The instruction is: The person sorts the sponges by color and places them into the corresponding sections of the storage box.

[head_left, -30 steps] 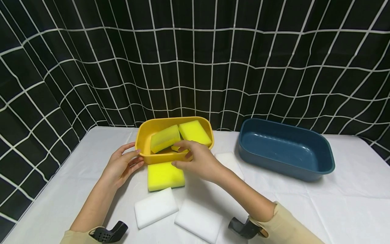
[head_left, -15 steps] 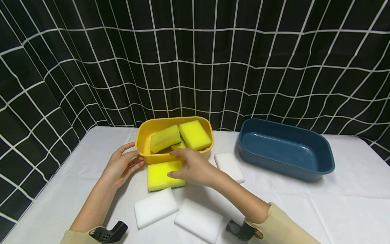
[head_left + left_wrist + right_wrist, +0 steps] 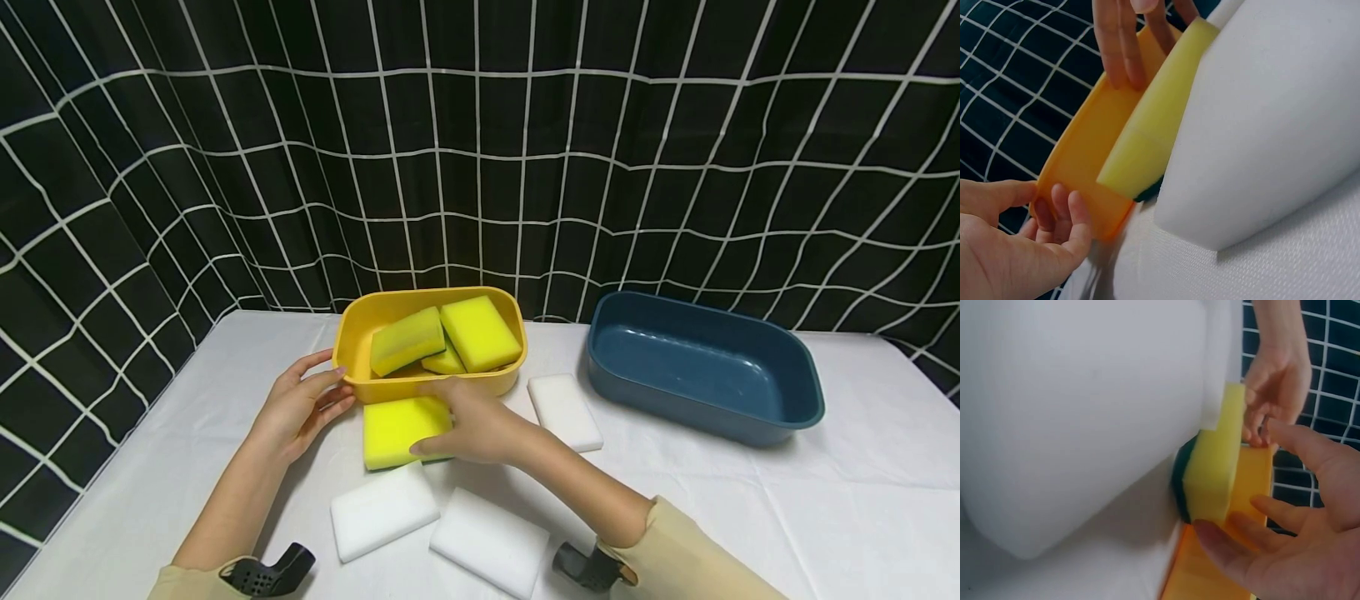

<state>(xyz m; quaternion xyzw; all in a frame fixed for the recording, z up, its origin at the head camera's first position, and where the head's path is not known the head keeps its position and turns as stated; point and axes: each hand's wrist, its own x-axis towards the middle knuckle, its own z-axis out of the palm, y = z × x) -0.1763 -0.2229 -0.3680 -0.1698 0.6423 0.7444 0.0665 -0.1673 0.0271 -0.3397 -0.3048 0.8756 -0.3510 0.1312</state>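
In the head view, a yellow bin [image 3: 397, 390] holds several yellow sponges [image 3: 480, 333] with dark green undersides. My left hand [image 3: 303, 404] grips its left end, the thumb at the rim and the other fingers against the outer wall. In front of the bin a yellow sponge [image 3: 401, 433] with a green scrub layer lies flat on the table. My right hand [image 3: 480, 421] hangs over this sponge's right end, thumb and fingers spread to either side of it. The right wrist view shows a fingertip at the sponge's edge [image 3: 1210, 481], the fingers not closed round it.
White sponge blocks lie near: one [image 3: 382, 510] and another [image 3: 489, 542] in front, a third [image 3: 565, 410] right of the bin. A blue bin [image 3: 705, 425] with nothing in it stands at the right. A black gridded curtain [image 3: 480, 167] hangs behind the white tablecloth [image 3: 862, 500].
My right hand has come out from over the yellow bin, down and toward me, to the loose sponge in front. My left hand has stayed at the bin.
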